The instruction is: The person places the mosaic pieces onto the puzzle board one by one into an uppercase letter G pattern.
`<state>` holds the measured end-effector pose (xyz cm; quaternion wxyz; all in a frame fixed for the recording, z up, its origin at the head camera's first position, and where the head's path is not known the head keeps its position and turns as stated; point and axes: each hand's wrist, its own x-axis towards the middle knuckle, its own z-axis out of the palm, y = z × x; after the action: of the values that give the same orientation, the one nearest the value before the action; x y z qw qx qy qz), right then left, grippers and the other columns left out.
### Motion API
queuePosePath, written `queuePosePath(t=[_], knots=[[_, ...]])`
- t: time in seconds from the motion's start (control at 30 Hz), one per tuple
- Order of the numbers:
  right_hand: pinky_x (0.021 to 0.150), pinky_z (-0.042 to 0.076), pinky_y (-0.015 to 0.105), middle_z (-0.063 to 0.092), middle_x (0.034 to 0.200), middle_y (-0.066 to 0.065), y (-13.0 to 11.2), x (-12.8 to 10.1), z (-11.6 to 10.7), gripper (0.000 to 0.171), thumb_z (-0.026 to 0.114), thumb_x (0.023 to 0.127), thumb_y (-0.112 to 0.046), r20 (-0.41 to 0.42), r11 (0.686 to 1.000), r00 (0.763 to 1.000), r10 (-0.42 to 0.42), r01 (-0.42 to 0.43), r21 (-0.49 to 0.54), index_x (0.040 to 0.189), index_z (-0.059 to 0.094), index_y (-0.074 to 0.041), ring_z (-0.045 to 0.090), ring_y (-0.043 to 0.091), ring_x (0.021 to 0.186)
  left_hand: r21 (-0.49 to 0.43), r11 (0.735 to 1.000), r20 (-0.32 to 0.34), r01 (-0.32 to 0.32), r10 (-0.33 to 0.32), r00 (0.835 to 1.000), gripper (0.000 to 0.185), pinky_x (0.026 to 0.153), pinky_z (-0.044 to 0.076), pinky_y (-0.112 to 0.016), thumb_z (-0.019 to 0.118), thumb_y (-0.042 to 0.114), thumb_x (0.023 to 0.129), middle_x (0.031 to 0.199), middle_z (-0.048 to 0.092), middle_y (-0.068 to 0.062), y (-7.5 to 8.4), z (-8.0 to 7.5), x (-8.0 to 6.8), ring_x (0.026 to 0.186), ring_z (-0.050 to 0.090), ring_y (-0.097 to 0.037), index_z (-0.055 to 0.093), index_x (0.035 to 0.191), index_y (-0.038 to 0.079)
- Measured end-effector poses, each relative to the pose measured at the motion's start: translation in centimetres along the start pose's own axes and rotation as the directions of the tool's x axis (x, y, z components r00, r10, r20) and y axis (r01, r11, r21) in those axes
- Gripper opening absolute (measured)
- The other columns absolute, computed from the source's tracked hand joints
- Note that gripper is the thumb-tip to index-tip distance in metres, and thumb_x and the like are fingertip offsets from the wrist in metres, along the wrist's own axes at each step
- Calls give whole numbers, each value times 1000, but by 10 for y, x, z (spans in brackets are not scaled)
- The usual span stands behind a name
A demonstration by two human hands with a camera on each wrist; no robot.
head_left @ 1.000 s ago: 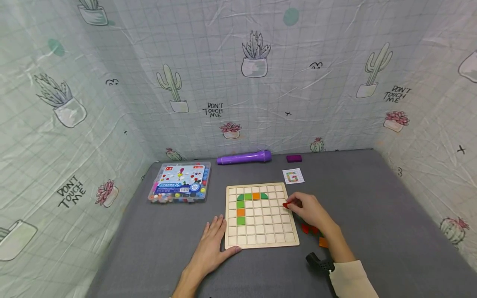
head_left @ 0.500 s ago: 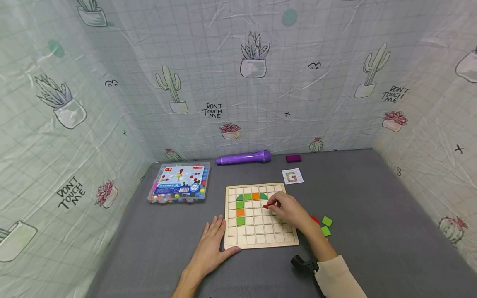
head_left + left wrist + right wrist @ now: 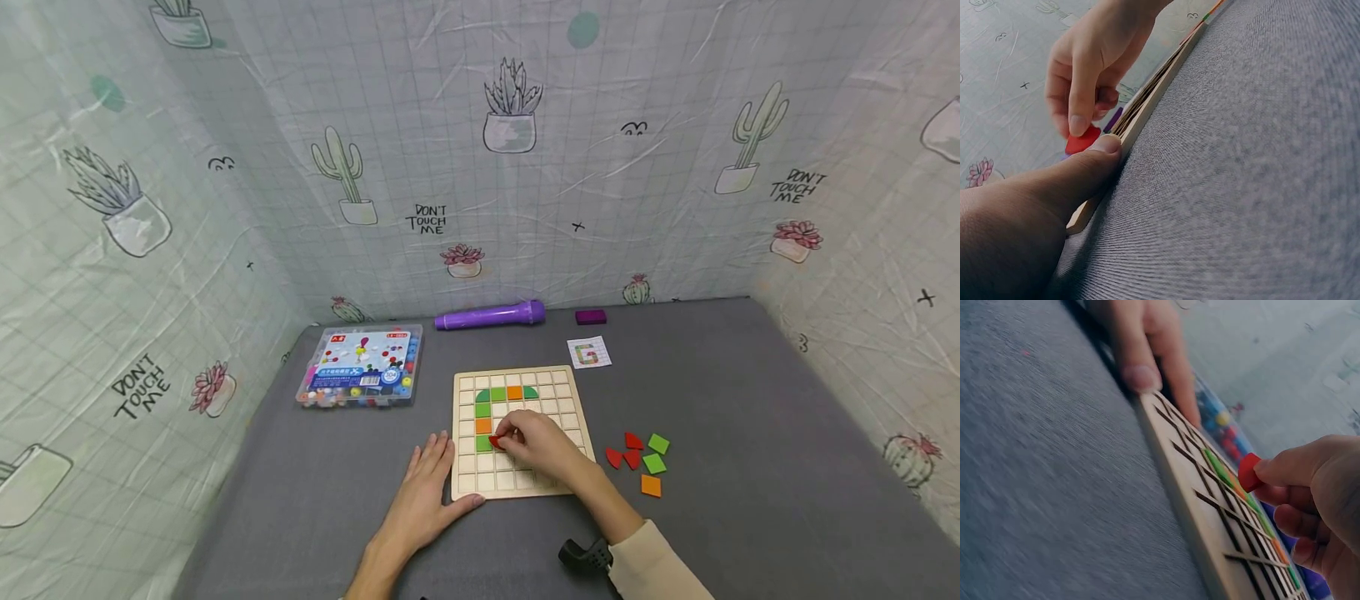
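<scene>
Six loose coloured tiles (image 3: pixel 639 462) lie beside one gridded wooden board (image 3: pixel 570 392); the right hand (image 3: pixel 542 446) pinches one red tile (image 3: pixel 494 442), and the flat left hand (image 3: pixel 426 492) steadies the board.

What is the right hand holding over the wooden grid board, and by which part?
The right hand pinches a small red flat tile by its edge, between thumb and fingertips. The left hand holds nothing; its thumb presses the wooden grid board's corner.

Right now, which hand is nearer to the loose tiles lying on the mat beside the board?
Right. The right hand is over the wooden board, pinching a red tile, closer to the loose tiles. The left hand rests at the board's opposite edge.
</scene>
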<state>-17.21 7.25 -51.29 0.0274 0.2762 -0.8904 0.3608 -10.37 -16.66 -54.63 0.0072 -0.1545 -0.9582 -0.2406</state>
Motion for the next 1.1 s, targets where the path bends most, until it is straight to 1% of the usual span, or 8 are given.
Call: queuePosePath(t=[0.13,0.23,0.3,0.5,0.7,0.83,0.97,1.1], knots=[[62,48,16,69,85,-6,-5,-1,8,5,73,93,-16,8,999,999,-53,53,4,93,72,-11,52,-1,70,5,1000,-9,-10,10,1000,97,128,18,-55,61,70,87,163,31,-16,0,0,0,154,24,-35,39,153,2],[61,48,16,69,84,-5,-8,-2,13,7,72,93,-17,16,997,997,-76,76,6,93,72,-10,53,-1,69,7,1000,-20,-18,18,1000,97,127,18,-56,61,70,87,163,32,-17,0,0,0,154,25,-35,40,153,1],[61,48,16,69,84,-5,-9,-3,15,7,72,94,-18,25,997,997,-78,77,4,93,72,-11,53,-1,69,6,1000,-22,-18,18,1000,97,127,19,-56,61,69,87,163,32,-17,0,0,0,154,25,-35,40,153,1],[65,51,18,70,85,-5,-12,-3,20,5,71,94,-18,46,999,998,-40,40,6,93,72,-13,55,0,72,3,1000,-36,-28,28,999,96,126,20,-57,63,68,87,162,34,-18,0,0,-1,153,26,-36,41,152,1],[64,51,19,70,84,-5,-13,-4,22,5,73,92,-17,50,1000,999,-22,21,10,92,72,-12,56,1,71,-1,1000,-14,-8,8,1000,98,128,17,-55,62,69,86,164,31,-16,0,0,-1,155,23,-34,39,153,2],[65,51,18,69,84,-5,-12,-4,22,5,74,91,-17,60,999,997,-41,42,-21,92,74,-12,56,1,72,-1,1000,-3,2,-2,1000,98,129,16,-53,62,70,86,164,30,-15,0,-1,0,155,22,-32,38,154,3],[63,49,16,68,83,-6,-11,-5,24,4,74,91,-19,41,995,996,-78,81,-64,90,76,-15,54,0,71,6,1000,-12,-3,3,1000,99,129,16,-53,62,70,85,164,31,-15,0,0,0,155,23,-32,39,154,3],[60,45,15,65,80,-6,-11,-5,24,6,75,91,-19,31,992,995,-92,94,-80,85,76,-16,51,0,68,15,1000,-29,-18,18,999,98,127,18,-55,63,69,86,162,33,-17,-1,1,0,154,25,-35,40,153,2]])
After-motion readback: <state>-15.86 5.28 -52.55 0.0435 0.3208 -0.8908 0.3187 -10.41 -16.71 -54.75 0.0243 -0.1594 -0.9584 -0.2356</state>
